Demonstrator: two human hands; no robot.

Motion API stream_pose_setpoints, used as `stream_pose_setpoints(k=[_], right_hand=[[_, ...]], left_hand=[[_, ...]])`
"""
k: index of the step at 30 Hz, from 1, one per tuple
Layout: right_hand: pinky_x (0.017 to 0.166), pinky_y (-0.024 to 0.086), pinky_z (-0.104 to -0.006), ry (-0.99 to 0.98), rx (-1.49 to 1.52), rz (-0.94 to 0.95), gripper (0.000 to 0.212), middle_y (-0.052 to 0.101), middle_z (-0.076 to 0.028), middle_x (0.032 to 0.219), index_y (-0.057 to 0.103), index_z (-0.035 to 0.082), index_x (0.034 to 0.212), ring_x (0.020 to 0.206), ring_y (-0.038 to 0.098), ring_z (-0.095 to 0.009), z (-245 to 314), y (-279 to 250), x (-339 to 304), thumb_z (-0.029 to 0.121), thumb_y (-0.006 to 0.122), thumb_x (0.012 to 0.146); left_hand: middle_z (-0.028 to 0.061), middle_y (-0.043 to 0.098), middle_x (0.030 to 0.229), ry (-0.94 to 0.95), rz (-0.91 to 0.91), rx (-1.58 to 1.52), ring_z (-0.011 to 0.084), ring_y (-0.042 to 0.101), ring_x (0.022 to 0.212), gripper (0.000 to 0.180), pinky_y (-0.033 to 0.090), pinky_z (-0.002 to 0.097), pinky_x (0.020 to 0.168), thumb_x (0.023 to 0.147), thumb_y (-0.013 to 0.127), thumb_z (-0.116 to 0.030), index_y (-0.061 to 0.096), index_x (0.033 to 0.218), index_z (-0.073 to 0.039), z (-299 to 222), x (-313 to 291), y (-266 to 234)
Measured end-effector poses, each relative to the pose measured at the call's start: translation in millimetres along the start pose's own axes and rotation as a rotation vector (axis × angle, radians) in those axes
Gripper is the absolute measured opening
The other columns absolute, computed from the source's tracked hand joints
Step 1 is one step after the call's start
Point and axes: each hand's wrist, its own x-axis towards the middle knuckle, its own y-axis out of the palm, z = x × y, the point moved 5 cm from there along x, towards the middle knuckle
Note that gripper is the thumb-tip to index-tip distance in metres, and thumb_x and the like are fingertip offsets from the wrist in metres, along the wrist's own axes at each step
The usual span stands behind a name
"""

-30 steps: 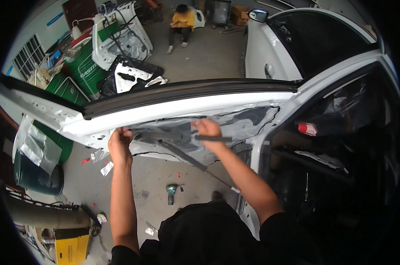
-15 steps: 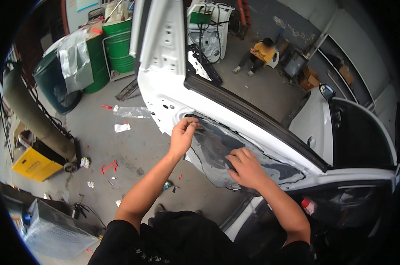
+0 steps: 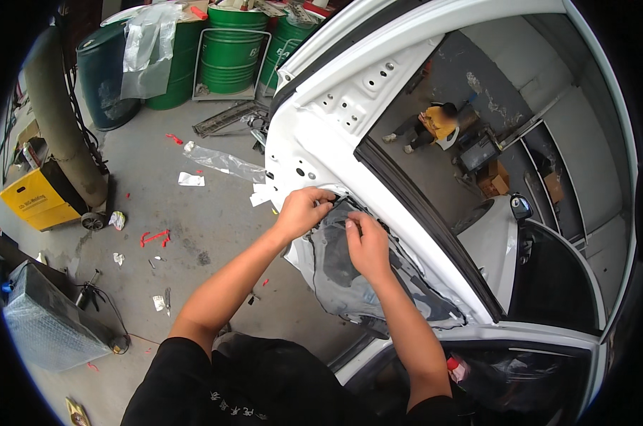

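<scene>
The left hand [image 3: 304, 211] is at the upper corner of a translucent plastic door membrane [image 3: 336, 259], its fingers bent and the thumb drawn up close to the index fingertip. A small dark bit shows right at those fingertips; whether they pinch it or only touch there, I cannot tell. The right hand [image 3: 368, 245] is just beside, half curled, back of the hand upward, thumb and fingertips turned toward the left hand near the membrane's upper edge. Its grip is too small to make out, so I cannot tell whether anything is held.

The membrane lies over the inner panel of a white car door [image 3: 314, 149], below the window opening, with a black sealant bead [image 3: 409, 259] along its edge. The right forearm crosses in front of its lower part. A black window seal strip [image 3: 428, 228] runs along the sill above both hands, and bare round and oval holes show in the white metal beyond the left hand. Red scraps [image 3: 155, 238] and a clear plastic sheet [image 3: 226, 163] lie on the floor to the left
</scene>
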Motion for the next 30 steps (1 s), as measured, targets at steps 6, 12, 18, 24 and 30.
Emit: stream_pose_setpoints(k=[6,12,18,24,30], right_hand=[[0.081,0.047,-0.0463,-0.043,-0.069,-0.048,0.016,0.066,-0.019,0.092,0.062,-0.001,0.099,0.087,0.062,-0.038,0,16,6,0.010,0.056,0.089],[0.077,0.050,-0.0443,-0.061,-0.158,-0.084,0.017,0.066,-0.020,0.092,0.063,-0.003,0.100,0.086,0.063,-0.038,-3,22,10,0.007,0.056,0.088],[0.077,0.048,-0.0442,-0.082,-0.562,-0.075,0.021,0.062,-0.016,0.088,0.060,-0.001,0.100,0.083,0.062,-0.034,-8,41,5,0.011,0.058,0.084],[0.076,0.048,-0.0436,-0.026,-0.526,-0.108,0.008,0.062,-0.017,0.085,0.056,0.002,0.085,0.080,0.062,-0.034,-9,42,7,0.009,0.057,0.082],[0.080,0.047,-0.0460,0.050,-0.518,-0.038,0.018,0.063,-0.020,0.089,0.059,-0.003,0.097,0.084,0.062,-0.037,-5,44,10,0.011,0.059,0.085]], left_hand=[[0.0091,0.065,0.082,0.273,0.058,0.294,0.0261,0.064,0.074,0.017,0.051,0.0357,0.068,0.078,0.068,-0.012,0.072,0.092,-0.005,-13,12,-2],[0.0085,0.062,0.082,0.403,0.040,0.462,0.0300,0.063,0.076,0.012,0.051,0.0400,0.066,0.077,0.064,-0.014,0.069,0.085,-0.007,-17,16,2],[0.0099,0.058,0.075,0.497,0.035,0.622,0.0310,0.062,0.068,0.010,0.052,0.0409,0.061,0.072,0.062,-0.012,0.058,0.073,-0.003,-32,17,0],[0.0094,0.058,0.077,0.486,0.053,0.740,0.0306,0.062,0.071,0.012,0.051,0.0414,0.060,0.072,0.063,-0.014,0.059,0.078,-0.004,-34,20,1],[0.0103,0.060,0.073,0.571,0.144,0.742,0.0314,0.062,0.069,0.014,0.050,0.0424,0.058,0.073,0.062,-0.016,0.058,0.081,-0.005,-40,17,-4]])
